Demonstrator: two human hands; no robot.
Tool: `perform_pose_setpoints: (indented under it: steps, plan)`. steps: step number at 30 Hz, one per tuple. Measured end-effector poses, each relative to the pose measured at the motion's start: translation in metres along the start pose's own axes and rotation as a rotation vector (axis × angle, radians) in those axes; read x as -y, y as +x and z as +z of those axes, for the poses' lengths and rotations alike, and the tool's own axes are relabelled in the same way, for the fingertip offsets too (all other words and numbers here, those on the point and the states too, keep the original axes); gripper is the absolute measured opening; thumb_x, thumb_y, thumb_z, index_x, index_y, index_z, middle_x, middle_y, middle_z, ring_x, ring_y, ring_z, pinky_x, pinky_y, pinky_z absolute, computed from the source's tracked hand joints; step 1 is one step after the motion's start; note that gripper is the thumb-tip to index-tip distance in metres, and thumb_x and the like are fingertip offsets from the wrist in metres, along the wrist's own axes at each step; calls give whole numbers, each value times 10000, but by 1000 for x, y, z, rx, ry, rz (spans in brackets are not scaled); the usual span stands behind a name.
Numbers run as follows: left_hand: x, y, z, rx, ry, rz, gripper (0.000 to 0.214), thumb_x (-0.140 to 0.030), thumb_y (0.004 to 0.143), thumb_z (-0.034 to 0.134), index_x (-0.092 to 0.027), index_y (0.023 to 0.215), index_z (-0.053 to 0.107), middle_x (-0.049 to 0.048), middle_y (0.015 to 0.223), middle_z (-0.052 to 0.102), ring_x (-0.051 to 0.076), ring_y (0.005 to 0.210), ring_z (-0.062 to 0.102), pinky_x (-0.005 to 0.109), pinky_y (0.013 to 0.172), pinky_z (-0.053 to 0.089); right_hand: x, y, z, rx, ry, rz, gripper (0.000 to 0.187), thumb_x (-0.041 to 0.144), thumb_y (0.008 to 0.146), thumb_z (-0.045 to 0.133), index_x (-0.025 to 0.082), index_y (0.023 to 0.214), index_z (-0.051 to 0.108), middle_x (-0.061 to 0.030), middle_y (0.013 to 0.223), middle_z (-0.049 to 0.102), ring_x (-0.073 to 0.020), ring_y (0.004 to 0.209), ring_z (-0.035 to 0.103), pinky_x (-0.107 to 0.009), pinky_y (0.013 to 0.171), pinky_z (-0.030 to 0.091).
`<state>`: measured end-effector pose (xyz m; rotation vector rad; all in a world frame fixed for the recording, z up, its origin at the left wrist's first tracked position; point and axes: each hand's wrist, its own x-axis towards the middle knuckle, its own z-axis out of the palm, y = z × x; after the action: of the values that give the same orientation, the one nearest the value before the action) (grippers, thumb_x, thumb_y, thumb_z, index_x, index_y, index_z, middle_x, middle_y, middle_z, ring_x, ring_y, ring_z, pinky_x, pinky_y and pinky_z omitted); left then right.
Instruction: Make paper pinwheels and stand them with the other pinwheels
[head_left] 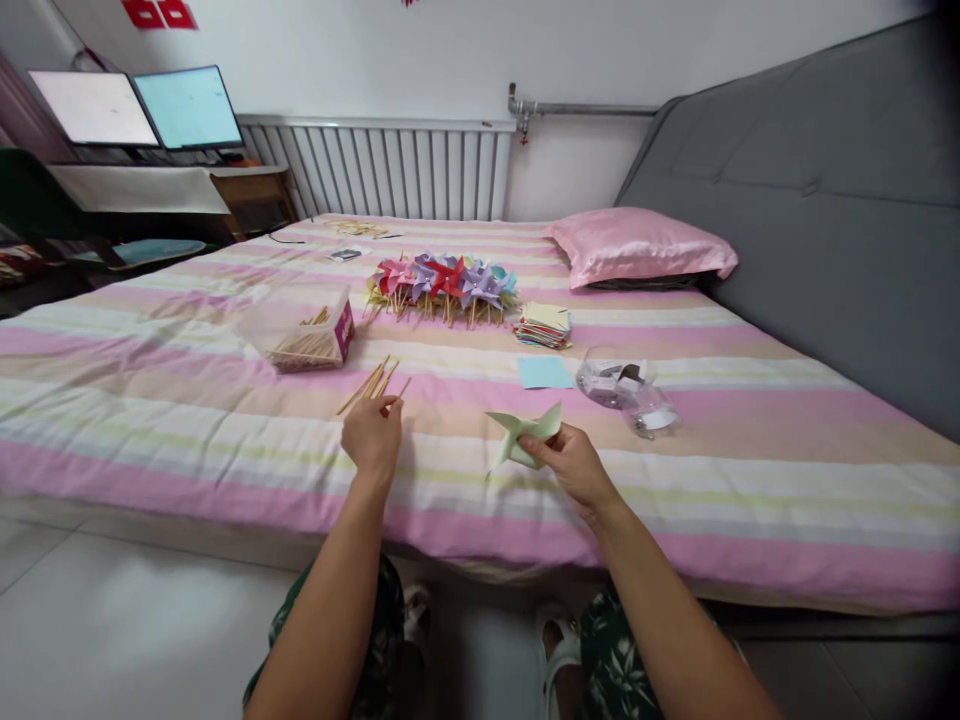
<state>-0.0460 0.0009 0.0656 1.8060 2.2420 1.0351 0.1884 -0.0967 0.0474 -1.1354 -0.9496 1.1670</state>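
My right hand (574, 462) pinches a pale green paper pinwheel (517, 432) between thumb and fingers, above the near part of the bed. My left hand (373, 432) is closed on a thin wooden stick (405, 388), whose tip pokes out past the fingers. Just beyond that hand lie several loose sticks (371, 383) on the sheet. A clear plastic box (300, 340) of more sticks stands farther left. Finished pinwheels (446, 280) in red, purple and blue are gathered in the middle of the bed. Past my right hand lies a light blue paper square (544, 372).
A stack of coloured paper squares (544, 325) sits behind the blue sheet. Clear plastic containers (622, 385) with small items are to its right. A pink pillow (641, 245) lies near the grey headboard (787, 190). Two monitors (187, 108) stand at the back left.
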Motion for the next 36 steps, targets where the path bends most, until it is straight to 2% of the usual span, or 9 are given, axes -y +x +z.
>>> perform_pose_setpoints:
  steps: [4, 8, 11, 15, 18, 21, 26, 32, 36]
  plan:
    - [15, 23, 0, -7, 159, -130, 276, -326, 789, 567, -187, 962, 732, 135, 926, 686, 297, 831, 618, 366, 663, 433, 0, 0, 2, 4, 15, 16, 350, 387, 576, 801, 146, 806, 695, -41, 776, 712, -168, 695, 622, -280, 660, 469]
    - [26, 32, 10, 8, 155, -99, 266, -363, 768, 594, -205, 926, 739, 127, 913, 684, 286, 820, 622, 363, 683, 442, 2, 0, 8, 8, 17, 29, 370, 398, 560, 806, 137, 797, 693, -43, 764, 708, -165, 682, 614, -281, 648, 460]
    - [33, 36, 15, -68, 130, -41, 304, -394, 802, 549, -215, 975, 723, 103, 914, 668, 261, 849, 608, 358, 740, 445, 3, 0, 12, 6, -7, 28, 393, 423, 549, 804, 131, 785, 688, -45, 745, 702, -169, 673, 610, -282, 630, 453]
    - [48, 46, 15, -162, 143, -65, 356, -242, 847, 452, -135, 1120, 653, 144, 1040, 618, 264, 978, 557, 386, 862, 413, 4, 0, 14, -7, -32, 29, 429, 456, 524, 804, 134, 781, 684, -46, 733, 698, -182, 677, 615, -285, 619, 450]
    - [60, 53, 16, -110, 158, -108, 309, -223, 812, 493, -83, 999, 696, 172, 978, 627, 270, 891, 580, 387, 806, 441, 3, 1, 14, -4, -45, 33, 417, 457, 529, 799, 139, 770, 676, -39, 718, 691, -178, 668, 609, -279, 612, 443]
    - [68, 58, 18, -59, 158, -136, 243, -232, 770, 552, -95, 876, 722, 172, 912, 650, 273, 812, 599, 374, 747, 454, 2, 1, 13, -1, -39, 30, 387, 437, 545, 797, 140, 757, 666, -36, 713, 687, -166, 657, 597, -272, 612, 437]
    - [66, 60, 18, -25, 157, -190, 190, -209, 745, 569, -95, 798, 712, 171, 793, 666, 294, 773, 615, 377, 701, 449, 1, 2, 12, 4, -15, 42, 379, 415, 558, 797, 140, 789, 673, -38, 738, 693, -167, 675, 601, -276, 638, 446]
    - [54, 55, 8, -147, 113, -248, 261, -203, 803, 469, -64, 904, 665, 239, 997, 624, 326, 935, 589, 404, 749, 433, 2, 1, 12, 7, 16, 44, 368, 398, 560, 803, 142, 796, 685, -39, 758, 704, -169, 691, 612, -283, 663, 457]
    - [43, 46, -1, -151, -21, -201, 274, -260, 830, 440, -109, 872, 664, 141, 848, 658, 254, 803, 603, 350, 720, 436, 3, 1, 12, 17, 21, 41, 365, 400, 565, 801, 143, 798, 686, -37, 754, 707, -171, 691, 618, -289, 672, 465]
